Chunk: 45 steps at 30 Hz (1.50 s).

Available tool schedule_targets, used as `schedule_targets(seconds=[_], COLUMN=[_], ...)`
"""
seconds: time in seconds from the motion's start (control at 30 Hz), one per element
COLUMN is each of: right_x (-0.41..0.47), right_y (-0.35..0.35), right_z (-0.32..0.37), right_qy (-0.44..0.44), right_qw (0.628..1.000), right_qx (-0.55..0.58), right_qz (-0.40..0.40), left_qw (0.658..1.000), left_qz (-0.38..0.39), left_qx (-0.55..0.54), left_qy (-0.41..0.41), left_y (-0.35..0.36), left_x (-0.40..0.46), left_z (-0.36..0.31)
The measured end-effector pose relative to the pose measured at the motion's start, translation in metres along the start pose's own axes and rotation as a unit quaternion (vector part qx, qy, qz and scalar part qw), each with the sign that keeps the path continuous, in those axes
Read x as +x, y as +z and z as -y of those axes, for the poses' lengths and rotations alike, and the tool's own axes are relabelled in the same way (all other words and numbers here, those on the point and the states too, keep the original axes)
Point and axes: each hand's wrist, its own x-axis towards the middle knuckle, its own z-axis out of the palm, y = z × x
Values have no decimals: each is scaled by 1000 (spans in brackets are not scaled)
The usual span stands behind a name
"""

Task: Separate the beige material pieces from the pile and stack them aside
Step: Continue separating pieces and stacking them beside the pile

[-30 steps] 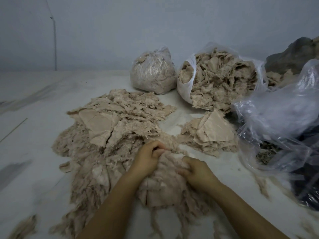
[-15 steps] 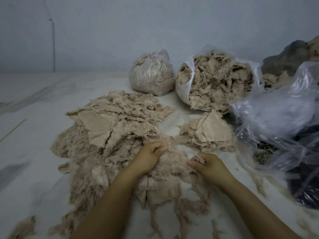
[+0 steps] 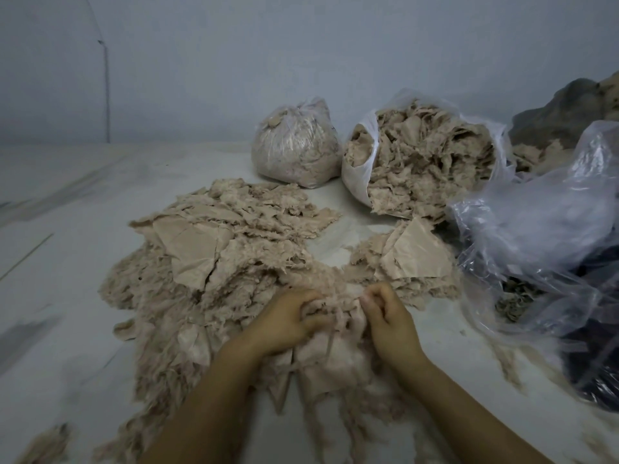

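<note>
A wide pile of frayed beige material pieces (image 3: pixel 214 262) covers the pale floor in front of me. A smaller stack of beige pieces (image 3: pixel 408 259) lies apart to its right, with a flat piece on top. My left hand (image 3: pixel 284 323) grips a tuft at the pile's near edge, fingers curled into it. My right hand (image 3: pixel 388 316) pinches the same frayed clump (image 3: pixel 338 316) from the right side. The two hands sit close together with the clump stretched between them. More loose beige pieces (image 3: pixel 321 366) lie under my wrists.
A tied clear bag of beige scraps (image 3: pixel 294 145) and an open white bag (image 3: pixel 358 175) overflowing with beige pieces stand at the back. Crumpled clear plastic bags (image 3: pixel 542 229) lie at the right over dark fabric (image 3: pixel 599 380). A grey wall rises behind.
My right hand moved back left and closer to my left hand, and both now hold the same clump near the pile's near edge.
</note>
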Motion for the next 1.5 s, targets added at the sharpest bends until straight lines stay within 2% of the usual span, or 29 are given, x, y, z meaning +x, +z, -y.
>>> schedule_targets(seconds=[0.1,0.2,0.27,0.37,0.43,0.5,0.57,0.63,0.7,0.8,0.9,1.03,1.2,1.23,1.33,1.37,1.4,1.5], right_x=[-1,-1,-1,1,3,4,5,5,6,5,3,5,10,9,9,9,8,8], right_y=[2,9,15,9,-3,-9,-6,0,1,-1,2,12,-1,-8,-20,-21,-21,-17], right_z=[-1,4,6,6,7,9,11,13,14,6,1,6,-10,-15,-23,-23,-20,-4], right_qy=[10,16,-10,57,126,167,158,128,115,121,124,120,122,118,93,92,98,136], right_qw=[1000,997,998,993,973,953,945,949,954,955,957,957,974,979,990,989,992,978], right_qx=[3,2,12,104,194,251,281,287,276,247,240,256,87,55,-102,-108,-75,152], right_qz=[20,80,65,-3,-7,30,48,38,-20,-110,-105,-60,-168,-159,8,38,40,45], left_qw=[995,994,995,991,983,989,996,996,996,999,997,977,981,980,977,977,977,974], left_qz=[-55,-30,-22,-120,-170,-137,-83,-36,0,-5,-2,31,-1,-7,7,21,33,66], left_qx=[-80,-104,-97,-51,-27,-2,-23,-80,-86,-40,-57,-202,-186,-191,-205,-204,-201,-209], left_qy=[-28,-17,-4,-41,-71,-57,-38,-33,-17,-37,-52,-58,-52,-54,-54,-55,-57,-66], left_y=[1,3,6,2,-3,-3,5,15,23,17,8,24,25,19,5,3,3,8], left_x=[4,9,10,11,10,10,11,13,15,14,11,15,13,11,8,8,8,7], left_z=[4,-1,1,15,23,22,11,-5,-9,-4,-6,-28,-22,-20,-20,-22,-24,-28])
